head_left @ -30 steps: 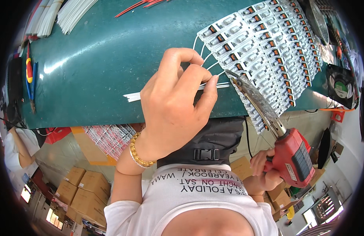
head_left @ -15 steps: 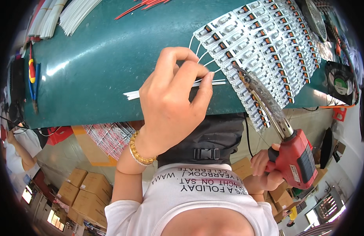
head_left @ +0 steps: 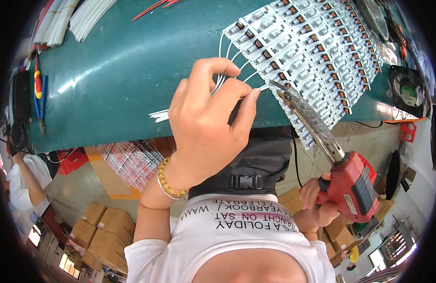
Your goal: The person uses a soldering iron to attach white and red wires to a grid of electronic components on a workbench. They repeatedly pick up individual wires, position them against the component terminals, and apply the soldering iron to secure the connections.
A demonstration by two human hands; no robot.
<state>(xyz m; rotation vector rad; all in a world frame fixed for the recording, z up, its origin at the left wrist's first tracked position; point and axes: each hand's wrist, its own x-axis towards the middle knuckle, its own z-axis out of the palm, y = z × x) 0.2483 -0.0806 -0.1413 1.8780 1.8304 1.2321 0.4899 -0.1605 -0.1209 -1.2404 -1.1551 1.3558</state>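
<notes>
My left hand pinches thin white wires between thumb and fingers; the loose ends stick out to the left below the knuckles. One wire reaches from the fingertips to the near-left edge of a sheet of small white circuit boards, which carry orange-and-black parts. Several more white wires curve from that edge back toward the hand. At the lower right, my right hand is wrapped round the grip of a red soldering gun. Its dark tip is at the board edge, close beside the left fingertips.
On the green table lie bundles of white wires, red wires and pliers. A small black fan stands at the right edge. Cardboard boxes are stacked on the floor, and another person's arm shows at left.
The circuit board sheet has shifted up and left. The soldering gun has moved slightly left with its tip. The left hand stays nearly in place, with the wires now bunched behind its fingers.
</notes>
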